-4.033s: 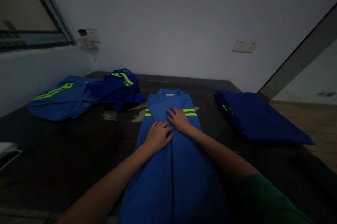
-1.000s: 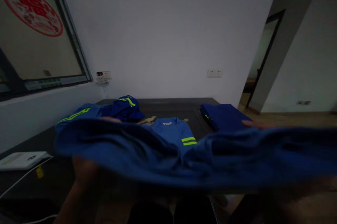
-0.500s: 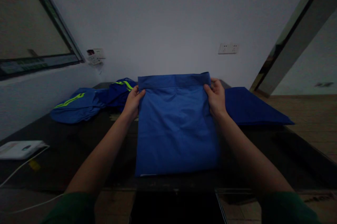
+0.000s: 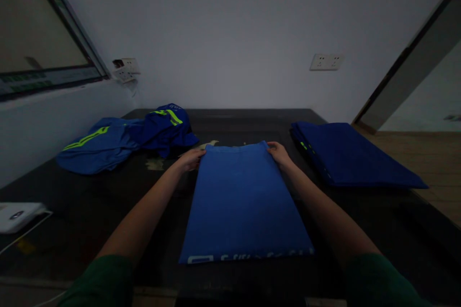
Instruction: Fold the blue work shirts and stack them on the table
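The left hand (image 4: 191,159) and right hand (image 4: 279,153) pinch the far corners of the light-blue folded garment (image 4: 245,196) between fingers (image 4: 273,146); pulling evenly outward should keep its edges straight.

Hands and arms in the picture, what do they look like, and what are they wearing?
They're a person's. The left hand and right hand have no gloves. The forearms are bare too, with no watch or bracelet showing. Lower down are a plain dark green left sleeve and a matching right sleeve.
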Available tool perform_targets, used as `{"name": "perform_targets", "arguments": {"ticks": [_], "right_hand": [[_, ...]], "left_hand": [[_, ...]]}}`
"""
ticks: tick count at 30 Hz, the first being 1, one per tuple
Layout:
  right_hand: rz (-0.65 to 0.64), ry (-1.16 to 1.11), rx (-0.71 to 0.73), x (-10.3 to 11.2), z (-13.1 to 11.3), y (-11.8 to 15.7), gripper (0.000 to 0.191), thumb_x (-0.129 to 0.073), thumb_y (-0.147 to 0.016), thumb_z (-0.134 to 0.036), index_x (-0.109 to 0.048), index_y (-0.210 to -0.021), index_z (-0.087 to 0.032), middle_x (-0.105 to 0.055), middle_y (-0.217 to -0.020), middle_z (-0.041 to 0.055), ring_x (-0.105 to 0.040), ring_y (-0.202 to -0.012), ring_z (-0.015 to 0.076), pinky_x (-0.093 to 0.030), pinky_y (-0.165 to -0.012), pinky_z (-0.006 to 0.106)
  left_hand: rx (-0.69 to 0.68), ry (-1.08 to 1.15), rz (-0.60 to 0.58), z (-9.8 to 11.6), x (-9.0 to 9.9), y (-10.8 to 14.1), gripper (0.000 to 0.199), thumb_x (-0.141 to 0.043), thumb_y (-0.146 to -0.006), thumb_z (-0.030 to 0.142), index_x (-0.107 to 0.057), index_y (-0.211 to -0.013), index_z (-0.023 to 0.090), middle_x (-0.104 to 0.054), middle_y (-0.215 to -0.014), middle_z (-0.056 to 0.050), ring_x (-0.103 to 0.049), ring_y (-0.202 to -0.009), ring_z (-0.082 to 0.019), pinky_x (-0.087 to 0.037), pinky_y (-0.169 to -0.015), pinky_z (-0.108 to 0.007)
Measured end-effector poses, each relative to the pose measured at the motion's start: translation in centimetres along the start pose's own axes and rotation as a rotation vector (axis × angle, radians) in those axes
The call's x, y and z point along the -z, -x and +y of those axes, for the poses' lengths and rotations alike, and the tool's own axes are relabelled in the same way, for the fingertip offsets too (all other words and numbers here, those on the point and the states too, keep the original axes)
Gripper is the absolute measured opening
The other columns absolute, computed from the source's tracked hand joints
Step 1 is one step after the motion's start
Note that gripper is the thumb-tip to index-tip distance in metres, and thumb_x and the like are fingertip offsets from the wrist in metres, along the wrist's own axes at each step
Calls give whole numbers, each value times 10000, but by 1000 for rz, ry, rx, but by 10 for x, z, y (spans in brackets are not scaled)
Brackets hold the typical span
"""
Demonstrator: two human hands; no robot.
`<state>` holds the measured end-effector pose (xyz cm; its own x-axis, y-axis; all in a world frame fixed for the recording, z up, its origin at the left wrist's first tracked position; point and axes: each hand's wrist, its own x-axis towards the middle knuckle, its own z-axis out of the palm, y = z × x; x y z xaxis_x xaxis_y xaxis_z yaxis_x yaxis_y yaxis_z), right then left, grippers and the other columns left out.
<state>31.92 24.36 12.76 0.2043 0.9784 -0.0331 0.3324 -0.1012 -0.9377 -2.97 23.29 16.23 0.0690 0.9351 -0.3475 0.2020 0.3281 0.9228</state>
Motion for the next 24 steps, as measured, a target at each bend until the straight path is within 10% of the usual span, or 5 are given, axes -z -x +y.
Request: {"name": "perform_targets", "arguments": {"ticks": [10, 18, 24], "right_hand": [[51, 371, 175, -1, 11, 11, 338, -579, -786, -167, -600, -1123, -167, -647, -902, 70, -614, -838, 206, -474, -787, 347], [92, 761, 469, -6, -33, 42, 469, -439, -876, -195, -493, -1338, -138, -503, -1309, 191, -466, -1219, 313, -443, -966, 476], [-296, 895, 500, -50, -27, 68, 533, -373, -969, -351, -372, -1462, -151, -313, -1531, 158, -254, -1420, 310, -252, -1130, 506]], "left_hand": [[-167, -424, 235, -13, 2, -20, 124, -716, -648, 243, -612, -676, 181, -625, -659, -37, -610, -721, -222, -446, -661, -296], [-437, -835, 452, 0, -10, -4, 467, -631, -799, 318, -534, -1225, 154, -543, -1255, -191, -499, -1194, -345, -402, -970, -485], [-633, -1150, 14, -19, -77, 15, 474, -409, -954, 406, -435, -1409, 272, -329, -1532, -95, -271, -1414, -307, -211, -1130, -546]]}}
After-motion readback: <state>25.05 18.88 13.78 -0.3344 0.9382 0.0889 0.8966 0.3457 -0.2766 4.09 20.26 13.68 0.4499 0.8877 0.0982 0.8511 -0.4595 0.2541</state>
